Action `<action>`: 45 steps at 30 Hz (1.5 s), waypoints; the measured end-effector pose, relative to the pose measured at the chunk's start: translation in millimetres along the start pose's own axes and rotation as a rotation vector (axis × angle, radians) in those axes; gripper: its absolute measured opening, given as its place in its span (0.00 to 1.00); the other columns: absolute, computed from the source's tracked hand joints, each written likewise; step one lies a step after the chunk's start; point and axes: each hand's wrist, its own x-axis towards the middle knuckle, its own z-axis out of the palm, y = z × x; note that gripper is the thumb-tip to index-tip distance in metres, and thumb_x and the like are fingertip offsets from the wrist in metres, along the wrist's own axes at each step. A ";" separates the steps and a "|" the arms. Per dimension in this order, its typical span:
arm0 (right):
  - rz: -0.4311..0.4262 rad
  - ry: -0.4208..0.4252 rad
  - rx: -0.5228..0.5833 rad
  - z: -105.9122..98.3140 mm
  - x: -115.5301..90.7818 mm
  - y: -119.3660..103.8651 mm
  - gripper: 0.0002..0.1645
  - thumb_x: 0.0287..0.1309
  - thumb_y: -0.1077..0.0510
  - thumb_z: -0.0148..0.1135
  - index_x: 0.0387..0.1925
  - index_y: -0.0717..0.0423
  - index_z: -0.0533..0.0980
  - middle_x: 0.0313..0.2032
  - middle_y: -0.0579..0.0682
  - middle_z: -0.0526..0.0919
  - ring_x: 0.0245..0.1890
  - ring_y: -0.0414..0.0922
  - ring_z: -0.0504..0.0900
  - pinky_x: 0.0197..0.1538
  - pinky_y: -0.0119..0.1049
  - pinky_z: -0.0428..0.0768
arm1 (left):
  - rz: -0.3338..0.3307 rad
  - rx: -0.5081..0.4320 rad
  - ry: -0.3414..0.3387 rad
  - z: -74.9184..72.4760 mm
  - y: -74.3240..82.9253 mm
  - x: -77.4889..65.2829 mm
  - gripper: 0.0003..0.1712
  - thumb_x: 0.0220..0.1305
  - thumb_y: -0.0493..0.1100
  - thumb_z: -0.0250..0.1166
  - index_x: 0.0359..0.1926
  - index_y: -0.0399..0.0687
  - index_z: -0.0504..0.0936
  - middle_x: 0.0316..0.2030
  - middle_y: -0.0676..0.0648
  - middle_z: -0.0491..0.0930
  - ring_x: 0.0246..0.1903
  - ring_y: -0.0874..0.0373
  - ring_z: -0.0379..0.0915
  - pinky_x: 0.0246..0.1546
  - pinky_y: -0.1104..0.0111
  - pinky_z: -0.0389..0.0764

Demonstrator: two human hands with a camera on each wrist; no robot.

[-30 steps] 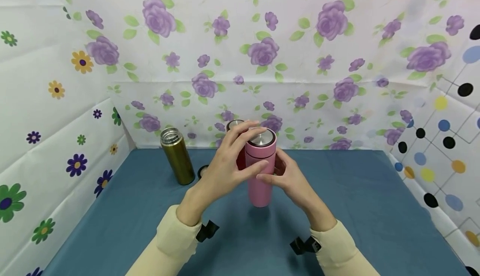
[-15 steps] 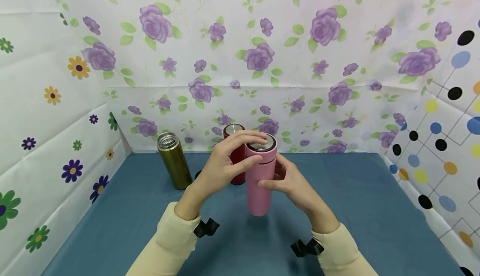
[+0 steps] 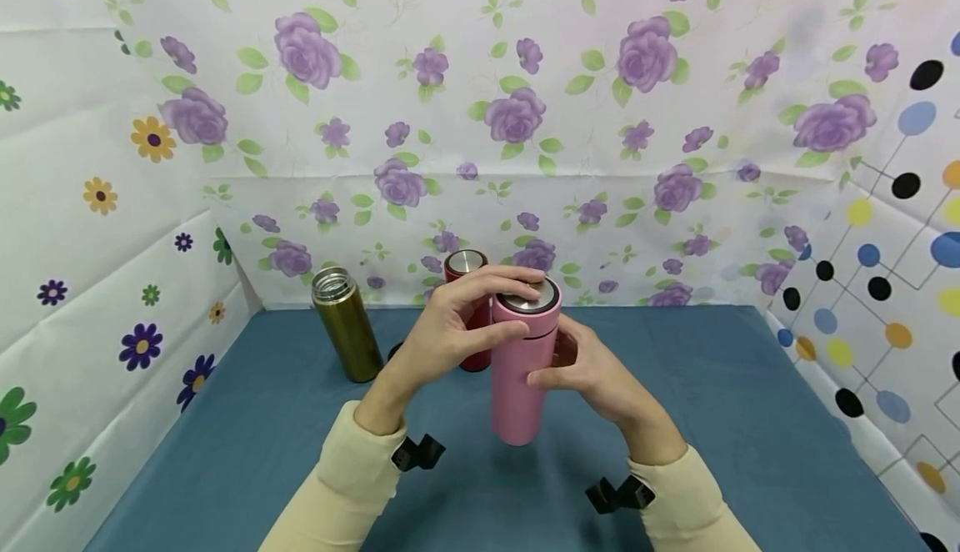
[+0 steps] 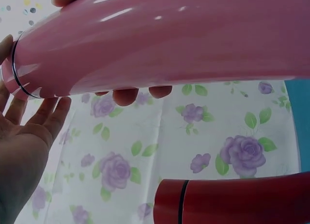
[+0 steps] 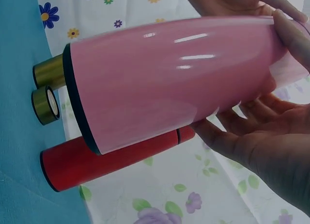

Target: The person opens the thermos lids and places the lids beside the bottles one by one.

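Observation:
A pink thermos with a steel-topped lid stands slightly tilted in front of me, its top leaning to the right. It seems to hang just above the table. My left hand grips the lid, fingers across its top and thumb on the near side. Around the upper body curls my right hand, its thumb in front; in the right wrist view its fingers lie along the pink wall. Behind the pink thermos stands a red thermos, partly covered by my left hand.
An uncapped gold thermos stands back left. Its likely cap, a short gold cup, sits beside it, mostly hidden by my left wrist in the head view. A blue cloth covers the table; patterned sheets wall off the back and sides.
The pink thermos has come slightly toward me and its top now leans more to the right. Both hands have stayed on it. The head view has shifted a little.

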 end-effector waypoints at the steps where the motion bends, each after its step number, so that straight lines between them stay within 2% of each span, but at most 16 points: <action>1: -0.003 -0.010 0.005 -0.5 -0.2 -0.2 0.42 0.64 0.59 0.71 0.75 0.56 0.65 0.63 0.59 0.77 0.59 0.58 0.81 0.57 0.52 0.83 | 0.002 -0.010 -0.002 0.4 0.2 0.4 0.20 0.71 0.42 0.70 0.58 0.35 0.82 0.66 0.39 0.76 0.66 0.41 0.70 0.55 0.52 0.83; 5: -0.022 -0.038 0.014 -1.5 -0.3 -1.6 0.40 0.64 0.59 0.70 0.74 0.59 0.65 0.62 0.59 0.78 0.58 0.58 0.81 0.57 0.53 0.83 | 0.012 -0.024 0.014 2.1 1.8 0.4 0.20 0.70 0.41 0.71 0.57 0.33 0.82 0.65 0.37 0.76 0.65 0.40 0.72 0.53 0.53 0.84; 11: -0.026 -0.016 0.007 -0.9 1.4 -1.2 0.40 0.64 0.59 0.71 0.74 0.59 0.67 0.61 0.59 0.79 0.58 0.58 0.82 0.57 0.51 0.83 | 0.032 0.006 0.070 4.3 3.6 -1.7 0.22 0.70 0.43 0.71 0.57 0.32 0.83 0.65 0.37 0.77 0.64 0.40 0.73 0.50 0.55 0.86; 20: -0.033 0.025 -0.008 4.2 1.2 -1.3 0.40 0.63 0.59 0.73 0.73 0.59 0.68 0.59 0.60 0.81 0.55 0.58 0.84 0.54 0.51 0.85 | 0.054 0.009 0.117 6.3 6.2 -3.7 0.24 0.69 0.46 0.71 0.56 0.30 0.84 0.65 0.35 0.77 0.65 0.39 0.74 0.54 0.54 0.84; 31: -0.050 0.068 -0.066 7.9 -0.3 -2.5 0.40 0.61 0.57 0.75 0.72 0.58 0.70 0.57 0.60 0.82 0.53 0.59 0.84 0.53 0.50 0.85 | 0.096 0.025 0.164 10.0 8.8 -2.3 0.23 0.67 0.45 0.73 0.53 0.28 0.85 0.62 0.32 0.79 0.64 0.38 0.75 0.54 0.54 0.84; 33: -0.058 0.078 -0.078 8.4 0.3 -2.3 0.40 0.61 0.57 0.75 0.71 0.57 0.70 0.56 0.60 0.82 0.53 0.59 0.84 0.53 0.50 0.85 | 0.112 0.048 0.188 11.9 9.0 -1.5 0.22 0.66 0.43 0.73 0.52 0.28 0.85 0.61 0.32 0.80 0.64 0.38 0.76 0.54 0.54 0.84; 36: -0.072 0.120 -0.131 9.7 2.0 -2.2 0.40 0.60 0.57 0.76 0.72 0.53 0.71 0.57 0.57 0.82 0.53 0.58 0.85 0.53 0.48 0.85 | 0.137 0.130 0.233 16.1 8.6 0.2 0.18 0.61 0.35 0.76 0.51 0.30 0.87 0.59 0.34 0.82 0.64 0.41 0.76 0.56 0.55 0.83; 40: -0.073 0.174 -0.198 11.0 3.1 -2.6 0.40 0.60 0.58 0.76 0.71 0.49 0.71 0.58 0.54 0.82 0.53 0.55 0.85 0.54 0.47 0.85 | 0.148 0.265 0.280 21.3 7.2 1.0 0.21 0.54 0.25 0.77 0.50 0.35 0.88 0.59 0.38 0.83 0.65 0.45 0.76 0.57 0.57 0.82; 42: -0.060 0.173 -0.192 11.2 2.4 -3.7 0.40 0.60 0.58 0.75 0.72 0.49 0.71 0.58 0.54 0.82 0.53 0.55 0.85 0.53 0.47 0.85 | 0.145 0.294 0.279 21.4 7.2 0.3 0.20 0.56 0.28 0.77 0.51 0.36 0.88 0.59 0.39 0.83 0.65 0.46 0.76 0.57 0.58 0.83; 45: -0.043 0.132 -0.142 9.7 0.6 -4.5 0.39 0.61 0.57 0.75 0.72 0.51 0.70 0.58 0.56 0.82 0.54 0.57 0.84 0.53 0.49 0.85 | 0.120 0.244 0.223 17.6 9.3 -0.7 0.19 0.64 0.39 0.75 0.54 0.36 0.87 0.62 0.40 0.80 0.65 0.45 0.74 0.57 0.57 0.83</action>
